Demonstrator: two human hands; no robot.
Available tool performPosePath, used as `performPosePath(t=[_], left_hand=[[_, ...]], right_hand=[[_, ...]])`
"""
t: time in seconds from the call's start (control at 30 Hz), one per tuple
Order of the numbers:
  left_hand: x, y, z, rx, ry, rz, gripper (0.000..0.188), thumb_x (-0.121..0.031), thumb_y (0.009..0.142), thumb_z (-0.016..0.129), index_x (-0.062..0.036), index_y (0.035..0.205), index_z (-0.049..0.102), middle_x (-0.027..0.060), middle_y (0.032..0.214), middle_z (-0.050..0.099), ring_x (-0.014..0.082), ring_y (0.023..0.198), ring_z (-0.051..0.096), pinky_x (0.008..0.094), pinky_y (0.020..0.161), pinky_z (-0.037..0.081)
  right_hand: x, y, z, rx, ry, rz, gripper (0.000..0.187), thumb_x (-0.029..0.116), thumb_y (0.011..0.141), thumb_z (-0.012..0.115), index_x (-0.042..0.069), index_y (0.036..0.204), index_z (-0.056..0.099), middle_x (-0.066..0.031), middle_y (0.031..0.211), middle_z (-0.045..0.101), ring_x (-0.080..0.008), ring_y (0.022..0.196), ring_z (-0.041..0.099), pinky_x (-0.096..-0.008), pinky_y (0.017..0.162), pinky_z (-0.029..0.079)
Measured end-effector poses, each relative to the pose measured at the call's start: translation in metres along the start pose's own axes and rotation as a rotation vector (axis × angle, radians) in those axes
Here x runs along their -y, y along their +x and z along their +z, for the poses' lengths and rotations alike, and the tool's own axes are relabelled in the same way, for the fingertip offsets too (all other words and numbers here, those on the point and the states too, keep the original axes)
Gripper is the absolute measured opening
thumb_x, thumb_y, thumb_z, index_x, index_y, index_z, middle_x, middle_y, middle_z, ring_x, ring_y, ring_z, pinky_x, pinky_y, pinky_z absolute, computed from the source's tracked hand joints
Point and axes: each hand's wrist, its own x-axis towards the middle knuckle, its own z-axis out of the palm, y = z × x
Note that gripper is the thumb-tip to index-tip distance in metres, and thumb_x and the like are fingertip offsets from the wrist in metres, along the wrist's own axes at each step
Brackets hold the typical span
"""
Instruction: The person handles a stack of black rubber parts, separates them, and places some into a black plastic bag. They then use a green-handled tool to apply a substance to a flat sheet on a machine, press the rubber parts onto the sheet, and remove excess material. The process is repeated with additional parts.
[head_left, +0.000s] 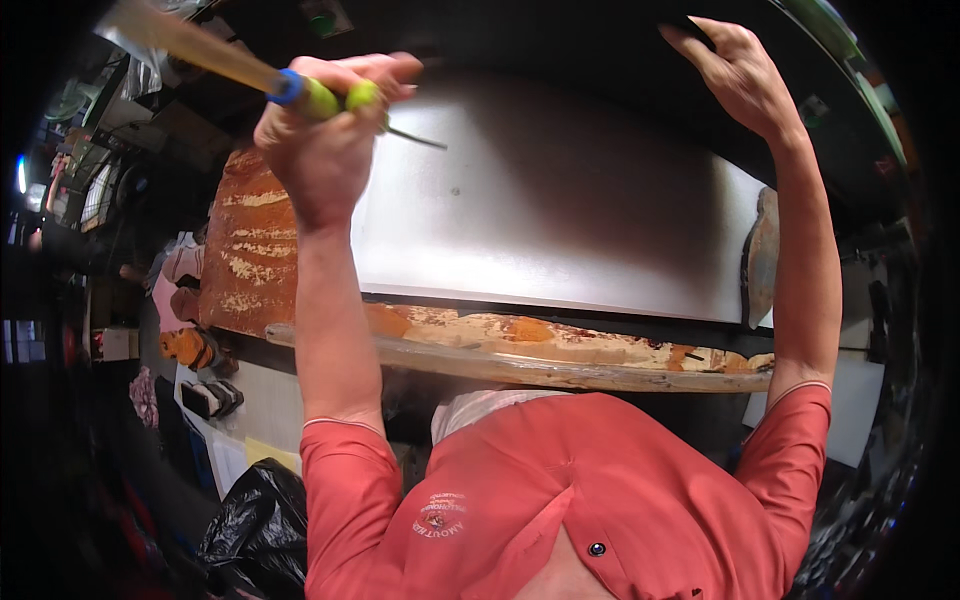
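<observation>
At the left, the left hand [325, 140] is clenched around a long tool with a tan shaft, a blue collar and a lime-green handle [288, 87]. The tan end is blurred and points out toward the upper left, so a wide swing could knock the crumpled clear plastic [140, 45] there. From the fist's other side juts a thin dark rod [418, 139]; whether it belongs to the same tool, I cannot tell. If the wrist dropped, its tip could scratch the broad silvery flat sheet [560, 240] below.

Farther right, a narrow grey-brown plate with a curved edge [763, 260] stands at the sheet's end, near the bare forearm; a careless sideways move might scrape skin on it. The right hand [740, 80] has its thumb spread from its fingers against the dark background, where I cannot tell whether it grasps anything; poor light there could hide a pinch point.

As for the grip, the tool passes through the left fist, its shaft leftward, well apart from the right hand.
</observation>
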Motion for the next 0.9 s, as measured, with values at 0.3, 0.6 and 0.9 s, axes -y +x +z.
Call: performPosePath(t=[0.3, 0.6, 0.9], left_hand=[[0.049, -0.004, 0.066, -0.526, -0.030, -0.174, 0.020, -0.015, 0.092, 0.086, -0.0078, 0.088, 0.067, -0.0003, 0.072, 0.069, 0.0071, 0.060, 0.067, 0.0185, 0.054, 0.057], [0.022, -0.037, 0.123, -0.351, -0.289, -0.590, 0.032, -0.020, 0.092, 0.087, -0.0088, 0.108, 0.062, -0.0009, 0.092, 0.065, 0.0076, 0.076, 0.064, 0.0208, 0.062, 0.054], [0.052, -0.026, 0.040, -0.681, -0.053, -0.490, 0.026, -0.024, 0.093, 0.084, -0.0086, 0.099, 0.064, 0.0027, 0.091, 0.069, 0.0102, 0.078, 0.067, 0.0238, 0.072, 0.062]], right_hand=[[0.024, 0.007, 0.003, -0.070, 0.293, 0.118, 0.023, 0.022, 0.103, 0.069, 0.001, 0.095, 0.077, 0.0001, 0.063, 0.057, -0.0093, 0.063, 0.049, -0.0334, 0.059, 0.042], [0.008, 0.002, 0.008, -0.064, 0.306, 0.177, 0.024, 0.022, 0.104, 0.067, 0.001, 0.097, 0.076, 0.0000, 0.065, 0.058, -0.0098, 0.065, 0.049, -0.0333, 0.062, 0.043], [0.004, -0.006, 0.011, -0.099, 0.218, 0.120, 0.024, 0.023, 0.104, 0.067, 0.001, 0.104, 0.077, -0.0071, 0.070, 0.068, -0.0130, 0.068, 0.055, -0.0340, 0.066, 0.048]])
